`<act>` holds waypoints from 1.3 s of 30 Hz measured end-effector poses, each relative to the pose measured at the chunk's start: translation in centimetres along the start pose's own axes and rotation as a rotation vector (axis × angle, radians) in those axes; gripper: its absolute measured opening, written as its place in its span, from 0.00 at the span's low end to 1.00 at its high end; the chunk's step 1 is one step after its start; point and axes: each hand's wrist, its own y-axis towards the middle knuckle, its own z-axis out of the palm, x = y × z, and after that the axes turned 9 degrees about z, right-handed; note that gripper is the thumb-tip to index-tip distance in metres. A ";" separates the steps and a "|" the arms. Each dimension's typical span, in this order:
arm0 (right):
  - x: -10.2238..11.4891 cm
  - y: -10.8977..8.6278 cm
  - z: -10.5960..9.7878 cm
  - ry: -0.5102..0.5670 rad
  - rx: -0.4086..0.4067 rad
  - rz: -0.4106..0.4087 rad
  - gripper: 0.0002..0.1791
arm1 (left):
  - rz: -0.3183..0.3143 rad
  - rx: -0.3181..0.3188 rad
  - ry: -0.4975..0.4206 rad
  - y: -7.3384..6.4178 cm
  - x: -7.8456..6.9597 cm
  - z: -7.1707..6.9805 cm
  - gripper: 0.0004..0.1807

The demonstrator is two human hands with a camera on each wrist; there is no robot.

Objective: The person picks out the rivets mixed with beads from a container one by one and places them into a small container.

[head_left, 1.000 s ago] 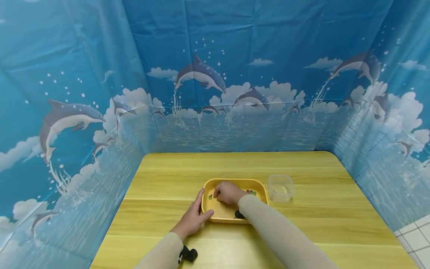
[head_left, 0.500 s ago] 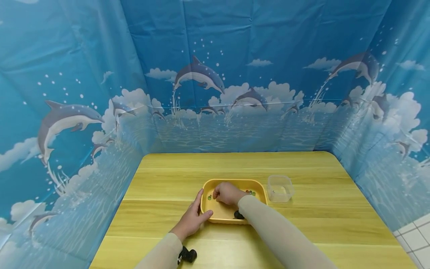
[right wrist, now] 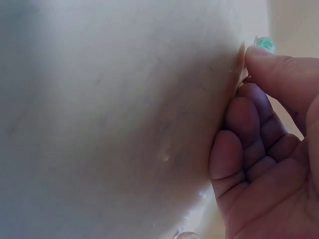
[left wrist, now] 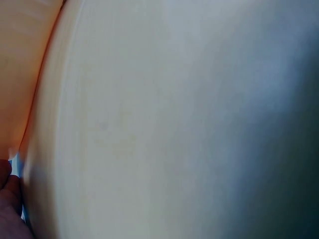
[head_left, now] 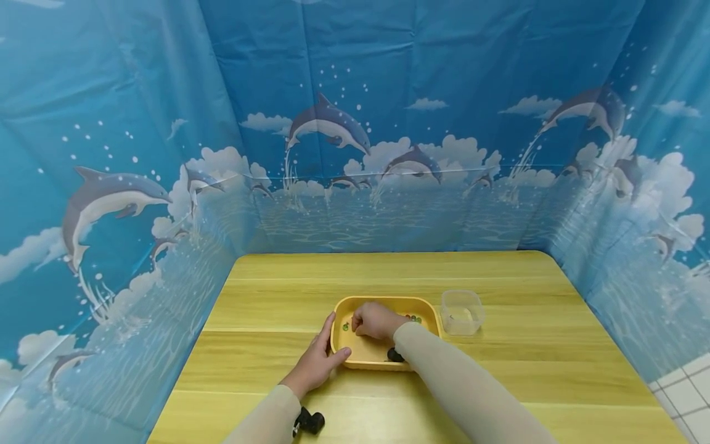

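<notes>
On wood-grain tabletop point(head_left: 266, 308), rounded yellow tray point(head_left: 366, 350)

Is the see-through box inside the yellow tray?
No, the see-through box stands on the table, beside the yellow tray.

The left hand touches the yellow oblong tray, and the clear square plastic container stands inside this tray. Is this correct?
Not inside: the head view shows the plastic container to the right of the yellow tray, which the left hand does touch.
</notes>
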 end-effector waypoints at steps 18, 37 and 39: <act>-0.1 0.4 0.3 -0.062 -0.044 0.013 0.03 | 0.011 0.001 -0.024 -0.2 -0.7 -0.1 0.50; 0.1 0.2 0.2 -0.115 -0.027 -0.023 0.11 | 0.003 0.000 -0.011 -0.1 -0.6 0.0 0.50; 0.1 0.3 0.2 -0.120 -0.024 -0.024 0.11 | 0.006 0.002 -0.011 -0.1 -0.6 0.0 0.50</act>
